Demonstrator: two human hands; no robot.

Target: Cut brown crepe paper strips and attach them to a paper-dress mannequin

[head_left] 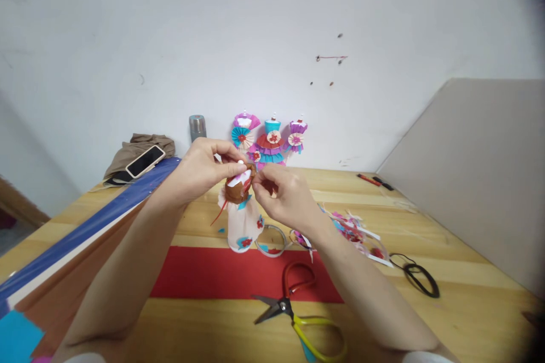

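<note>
A paper doll dress with a pale, flower-dotted skirt and a brown top stands upright before me. At its brown top, my left hand is closed, thumb and forefinger pinching the upper edge by a white bead. From the other side my right hand pinches at the brown paper's edge; its fingertips are partly hidden, so whether they hold the paper or a small piece cannot be made out. A thin red strip hangs from the left side of the top. Open scissors with red and yellow handles lie nearer me.
Several finished paper dresses stand against the wall. Red paper lies beneath the scissors, beside a tape roll. Paper scraps and a black cord loop lie right. A phone, a flask and coloured sheets are left.
</note>
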